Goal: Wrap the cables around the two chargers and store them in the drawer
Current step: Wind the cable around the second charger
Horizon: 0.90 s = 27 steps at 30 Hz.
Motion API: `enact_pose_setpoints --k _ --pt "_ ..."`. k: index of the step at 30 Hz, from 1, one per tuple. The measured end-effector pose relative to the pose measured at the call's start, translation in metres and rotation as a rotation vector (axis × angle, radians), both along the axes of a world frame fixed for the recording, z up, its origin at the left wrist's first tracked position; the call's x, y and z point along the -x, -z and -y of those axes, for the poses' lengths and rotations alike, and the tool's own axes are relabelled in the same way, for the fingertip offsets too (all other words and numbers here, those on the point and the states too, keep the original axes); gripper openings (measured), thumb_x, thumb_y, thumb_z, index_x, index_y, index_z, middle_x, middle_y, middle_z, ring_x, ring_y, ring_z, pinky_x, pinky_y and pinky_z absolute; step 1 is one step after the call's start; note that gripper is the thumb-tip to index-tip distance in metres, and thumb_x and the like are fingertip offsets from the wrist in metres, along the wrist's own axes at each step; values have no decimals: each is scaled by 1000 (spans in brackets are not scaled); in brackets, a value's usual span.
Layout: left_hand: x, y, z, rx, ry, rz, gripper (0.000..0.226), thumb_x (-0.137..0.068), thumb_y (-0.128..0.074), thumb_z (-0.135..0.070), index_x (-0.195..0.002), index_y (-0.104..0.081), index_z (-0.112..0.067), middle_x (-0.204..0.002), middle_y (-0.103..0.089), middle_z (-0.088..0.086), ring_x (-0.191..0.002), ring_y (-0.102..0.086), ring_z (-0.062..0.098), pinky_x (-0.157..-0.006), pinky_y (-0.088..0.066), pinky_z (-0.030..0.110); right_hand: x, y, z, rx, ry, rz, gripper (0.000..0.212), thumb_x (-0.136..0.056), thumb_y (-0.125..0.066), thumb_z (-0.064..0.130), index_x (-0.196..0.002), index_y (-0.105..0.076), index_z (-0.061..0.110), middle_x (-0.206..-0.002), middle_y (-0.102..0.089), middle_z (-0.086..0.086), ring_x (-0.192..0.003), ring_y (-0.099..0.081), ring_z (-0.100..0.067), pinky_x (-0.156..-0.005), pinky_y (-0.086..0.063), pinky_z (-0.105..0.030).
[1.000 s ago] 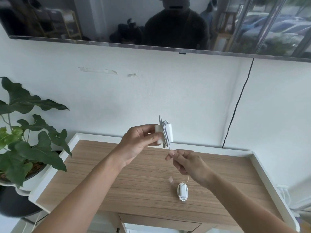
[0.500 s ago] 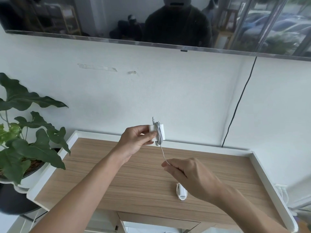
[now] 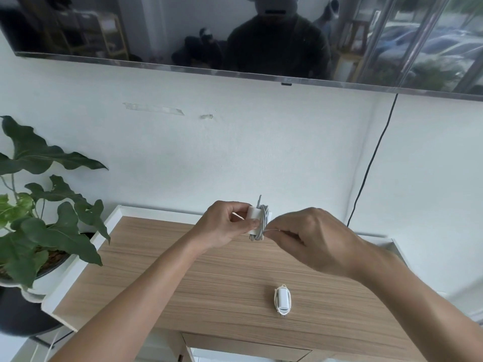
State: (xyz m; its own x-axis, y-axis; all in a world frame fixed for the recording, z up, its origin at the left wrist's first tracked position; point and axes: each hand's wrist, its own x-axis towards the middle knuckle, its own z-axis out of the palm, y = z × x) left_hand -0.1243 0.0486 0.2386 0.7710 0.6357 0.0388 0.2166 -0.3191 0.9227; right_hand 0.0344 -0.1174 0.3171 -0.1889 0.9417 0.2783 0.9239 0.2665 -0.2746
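Across the top of the view, from ten to two o'clock, a dark wall-mounted screen hangs on the white wall, with a black cord dropping down the wall at three o'clock. Below it stands a wood-topped cabinet with a raised white rim, and at nine o'clock a potted plant spreads broad green leaves beside it. Above the cabinet's far edge, near centre, the left hand grips a white charger, thumb and fingers curled round its body, grey cable coiled about it. Just at its three o'clock, the right hand pinches the loose cable end between curled fingers, close against the coils. At five o'clock from the hands, well apart, a second charger lies on the wooden top, its pale cable wound round it. A drawer front shows at six o'clock; whether it is pulled out I cannot tell.
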Motion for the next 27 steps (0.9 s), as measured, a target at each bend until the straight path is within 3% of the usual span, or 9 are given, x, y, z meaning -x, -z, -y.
enact_pose_setpoints --k 4,7,9,12,15,17,19,24,27 --pt "1 -4 3 -15 30 -38 24 -81 -75 -47 -102 -78 -35 -92 -79 -1 -76 -70 18 -72 -45 32 -11 -6 -11 91 59 -92 25 -104 -54 30 -92 -74 20 -58 -55 7 -54 -44 -15 -53 -41 -28" --pt "1 -7 6 -19 81 -79 17 -87 -78 -35 -103 -79 -31 -84 -77 -15 -68 -63 6 -67 -44 27 -19 -6 -14 165 135 -256 20 -102 -58 24 -96 -77 23 -60 -61 15 -50 -44 -9 -52 -35 -15" --pt "3 -8 8 -21 139 -108 18 -89 -77 -31 -107 -78 -29 -83 -76 -21 -73 -68 7 -71 -49 29 -24 -6 -17 194 178 -358 15 -100 -63 26 -94 -77 27 -68 -69 10 -52 -45 -5 -54 -37 -14" --pt "7 -7 11 19 190 -93 23 -91 -77 -26 -114 -77 -23 -91 -79 -15 -86 -74 18 -85 -56 40 -31 -3 -22 228 227 -481 9 -95 -70 30 -90 -77 30 -77 -73 -3 -58 -47 -11 -58 -40 -21" --pt "9 -5 12 120 257 -30 28 -91 -77 -24 -118 -76 -18 -102 -80 2 -92 -73 19 -91 -56 39 -39 4 -27 253 266 -574 5 -88 -78 32 -85 -76 29 -78 -64 -21 -62 -44 -14 -60 -39 -25" --pt "10 -2 12 198 297 26 36 -88 -78 -30 -121 -75 -16 -108 -79 14 -94 -73 22 -93 -57 37 -42 8 -28 238 292 -643 10 -85 -81 31 -84 -75 23 -66 -51 -15 -58 -43 -11 -56 -38 -18" --pt "10 -1 14 277 297 77 45 -83 -79 -33 -123 -74 -13 -109 -78 16 -95 -72 24 -93 -56 37 -46 11 -29 228 328 -728 18 -84 -82 30 -86 -71 16 -64 -51 -6 -53 -43 -8 -51 -36 -13" --pt "6 0 20 416 329 208 38 -87 -74 -27 -118 -73 -4 -96 -74 6 -89 -68 19 -87 -53 32 -53 24 -28 258 364 -859 20 -87 -79 35 -82 -68 18 -59 -58 3 -56 -36 -17 -51 -29 -25" --pt "4 1 23 471 342 252 41 -91 -69 -22 -128 -68 -3 -104 -73 8 -97 -67 23 -90 -52 33 -51 33 -25 280 344 -912 19 -90 -75 35 -83 -69 18 -61 -60 3 -56 -36 -15 -50 -31 -24"
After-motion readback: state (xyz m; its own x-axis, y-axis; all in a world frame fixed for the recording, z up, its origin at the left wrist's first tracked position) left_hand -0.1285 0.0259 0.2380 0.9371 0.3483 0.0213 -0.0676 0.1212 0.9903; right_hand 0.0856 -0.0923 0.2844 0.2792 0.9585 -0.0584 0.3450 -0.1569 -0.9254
